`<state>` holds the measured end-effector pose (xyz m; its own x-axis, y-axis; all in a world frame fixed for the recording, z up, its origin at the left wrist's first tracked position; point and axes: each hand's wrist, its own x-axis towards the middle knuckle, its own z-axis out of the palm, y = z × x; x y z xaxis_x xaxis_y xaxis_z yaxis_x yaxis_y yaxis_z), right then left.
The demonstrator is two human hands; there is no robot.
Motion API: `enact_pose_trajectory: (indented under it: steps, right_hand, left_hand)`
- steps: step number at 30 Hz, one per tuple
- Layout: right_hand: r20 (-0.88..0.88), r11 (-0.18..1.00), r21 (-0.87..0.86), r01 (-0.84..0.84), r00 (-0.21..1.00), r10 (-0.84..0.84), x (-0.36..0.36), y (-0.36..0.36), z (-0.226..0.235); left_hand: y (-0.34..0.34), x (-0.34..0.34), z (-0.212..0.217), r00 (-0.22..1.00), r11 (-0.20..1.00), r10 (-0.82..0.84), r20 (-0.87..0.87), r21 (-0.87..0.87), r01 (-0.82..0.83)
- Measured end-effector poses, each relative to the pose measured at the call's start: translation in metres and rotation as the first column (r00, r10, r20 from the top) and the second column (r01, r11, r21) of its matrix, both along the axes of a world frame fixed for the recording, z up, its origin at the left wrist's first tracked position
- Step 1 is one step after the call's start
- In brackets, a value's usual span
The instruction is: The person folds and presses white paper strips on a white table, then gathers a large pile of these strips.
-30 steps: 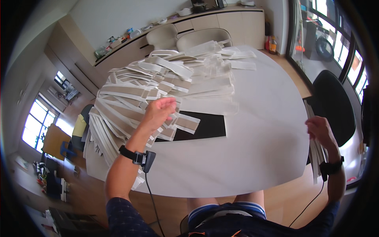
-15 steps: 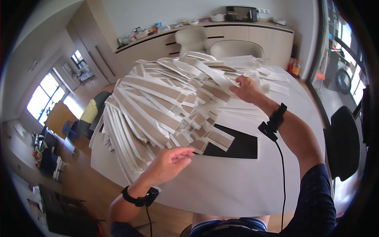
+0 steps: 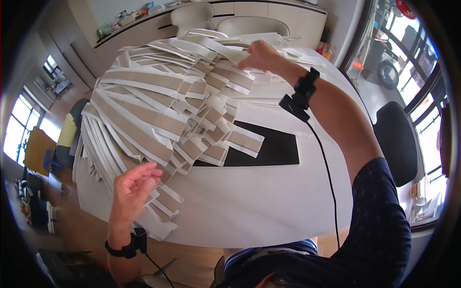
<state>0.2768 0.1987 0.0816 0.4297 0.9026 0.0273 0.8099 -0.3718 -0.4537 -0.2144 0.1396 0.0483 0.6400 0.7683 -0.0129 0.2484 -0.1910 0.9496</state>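
Left hand (image 3: 130,193) cupped, empty; right hand (image 3: 263,56) at strips (image 3: 141,115) (grip unclear); tabletop (image 3: 259,201) stretches to front edge (image 3: 204,243).

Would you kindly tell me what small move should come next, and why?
Probably the right hand should secure the pale strip beside it: its end seems to meet that hand, a grip isn't clear, and the left hand holds nothing visible.

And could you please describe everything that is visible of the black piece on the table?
The black piece is a flat, plain sheet with straight edges; two corners show at its right end. It lies flat on the white table, and the ends of several beige-and-white strips overlap it, hiding its left part. Its full outline and material cannot be told.
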Motion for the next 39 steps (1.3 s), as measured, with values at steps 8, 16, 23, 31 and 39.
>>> enact_pose_trajectory:
  steps: [8, 16, 23, 31, 39]
  right_hand:
    - [-0.857, 0.903, 0.336, 0.267, 0.485, 0.175, -0.02, -0.001, 0.069]
    - [-0.332, 0.959, 0.275, -0.07, 0.929, 0.163, -0.003, 0.006, 0.045]
    - [0.202, 0.875, 0.466, -0.127, 0.979, 0.035, -0.015, 0.02, 0.016]
    - [0.135, 0.97, 0.241, 0.008, 0.99, -0.042, -0.072, 0.142, 0.013]
    - [0.801, 0.88, -0.189, -0.436, 0.45, 0.395, -0.054, 0.173, 0.025]
  left_hand:
    - [0.0, 0.014, 0.014, 1.0, 1.0, -0.004, 0.025, -0.024, 0.004]
    - [-0.01, 0.024, 0.028, 0.995, 0.996, -0.093, 0.03, -0.002, 0.093]
    - [-0.071, 0.001, -0.014, 0.969, 0.965, -0.222, -0.112, 0.117, 0.235]
    - [-0.104, 0.008, -0.105, 0.978, 0.971, -0.149, 0.143, 0.208, 0.117]
    - [-0.105, 0.009, -0.101, 0.977, 0.949, -0.093, 0.192, 0.313, 0.029]
